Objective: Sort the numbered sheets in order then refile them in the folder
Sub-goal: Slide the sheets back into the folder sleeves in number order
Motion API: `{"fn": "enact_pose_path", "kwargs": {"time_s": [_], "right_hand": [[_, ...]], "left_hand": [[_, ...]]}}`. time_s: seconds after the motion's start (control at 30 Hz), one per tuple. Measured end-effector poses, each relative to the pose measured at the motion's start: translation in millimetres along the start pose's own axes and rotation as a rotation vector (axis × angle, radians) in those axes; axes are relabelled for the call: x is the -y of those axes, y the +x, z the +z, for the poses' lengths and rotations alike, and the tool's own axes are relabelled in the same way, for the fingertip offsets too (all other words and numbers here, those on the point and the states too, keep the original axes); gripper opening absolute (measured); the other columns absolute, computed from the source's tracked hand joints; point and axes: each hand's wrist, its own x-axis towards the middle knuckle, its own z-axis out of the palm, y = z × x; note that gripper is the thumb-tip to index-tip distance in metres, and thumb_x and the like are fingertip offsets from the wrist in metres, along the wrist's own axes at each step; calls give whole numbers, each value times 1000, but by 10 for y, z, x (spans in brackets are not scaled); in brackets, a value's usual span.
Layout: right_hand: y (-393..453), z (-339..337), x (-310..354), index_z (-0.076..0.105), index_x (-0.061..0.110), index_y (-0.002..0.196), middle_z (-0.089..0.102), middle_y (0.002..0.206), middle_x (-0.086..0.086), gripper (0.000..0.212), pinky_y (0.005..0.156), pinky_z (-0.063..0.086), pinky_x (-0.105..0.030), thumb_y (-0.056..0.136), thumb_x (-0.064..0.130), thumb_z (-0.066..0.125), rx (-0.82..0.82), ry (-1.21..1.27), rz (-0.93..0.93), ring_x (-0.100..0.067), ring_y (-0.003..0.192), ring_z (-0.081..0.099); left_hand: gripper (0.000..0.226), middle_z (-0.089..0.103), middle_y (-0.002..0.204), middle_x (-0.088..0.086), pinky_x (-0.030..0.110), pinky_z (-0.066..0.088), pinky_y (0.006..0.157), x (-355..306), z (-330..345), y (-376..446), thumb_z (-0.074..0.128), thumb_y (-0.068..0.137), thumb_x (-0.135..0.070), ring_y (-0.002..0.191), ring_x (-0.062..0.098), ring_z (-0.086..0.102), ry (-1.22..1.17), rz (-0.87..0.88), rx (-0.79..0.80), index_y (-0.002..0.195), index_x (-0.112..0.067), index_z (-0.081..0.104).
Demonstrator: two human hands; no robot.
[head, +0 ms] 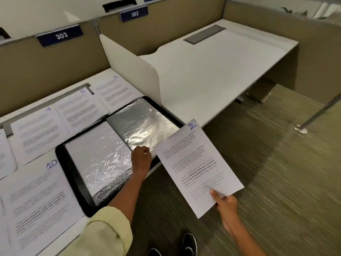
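A black folder (73, 182) lies open on the desk, its clear plastic sleeves (140, 122) shining. My left hand (141, 157) pinches the near edge of the right-hand sleeve. Off the desk's edge, over the floor, my right hand (224, 201) holds the sheet numbered 2 (197, 163) by its bottom corner, thumb on top. Sheets 4 (36, 132), 5 (79, 108) and 6 (116, 91) lie in a row behind the folder. Sheet 10 (36, 200) lies at the near left.
A white divider panel (132, 71) stands right of the folder, with the neighbouring desk (221, 67) beyond it. Tan partitions carry plates 303 (61, 35) and 302 (134, 14). More sheets are cut off at the left edge. My shoes (189, 243) stand on carpet.
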Motion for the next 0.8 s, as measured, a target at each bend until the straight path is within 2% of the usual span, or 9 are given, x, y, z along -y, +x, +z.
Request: {"fn": "enact_pose_path", "kwargs": {"time_s": [0.13,0.23,0.33,0.5,0.67,0.8], "right_hand": [[-155,109,-77,68,6,101,75,98,-8,19,66,58,-24,84,0,73,-32,-43,-70,-18,92,71],[-267,204,-119,67,5,102,73,93,-1,19,62,56,-15,85,-4,70,-62,-63,-128,-6,79,73],[-337,275,-186,67,5,105,74,96,-1,22,66,58,-18,86,-4,69,-92,-84,-170,-4,83,73],[-425,359,-285,68,3,107,75,100,-6,22,69,59,-21,86,-2,71,-131,-77,-190,-10,86,73],[-531,455,-309,70,10,101,77,96,-2,21,72,59,-22,85,-3,72,-56,-73,-174,-11,89,74],[-594,530,-333,69,12,101,77,94,0,23,69,58,-23,85,-4,71,14,-87,-141,-11,89,74]], "left_hand": [[19,68,97,13,30,42,76,33,-17,-49,60,83,1,90,29,61,2,37,-15,97,-3,72],[18,67,89,9,37,48,74,26,-43,-77,62,80,4,82,26,61,-48,73,-48,94,-4,69],[15,62,79,2,40,49,69,44,-41,-95,63,79,4,73,23,59,-53,99,-57,85,-10,63],[18,58,76,0,33,43,63,91,-47,-134,62,81,1,68,19,53,-61,151,-62,77,-15,55],[14,58,78,-3,34,46,66,89,-3,-119,61,86,-5,74,18,55,-64,174,30,80,-17,57],[7,62,82,2,32,44,68,109,35,-92,62,86,-6,77,20,57,-24,185,101,84,-12,63]]}}
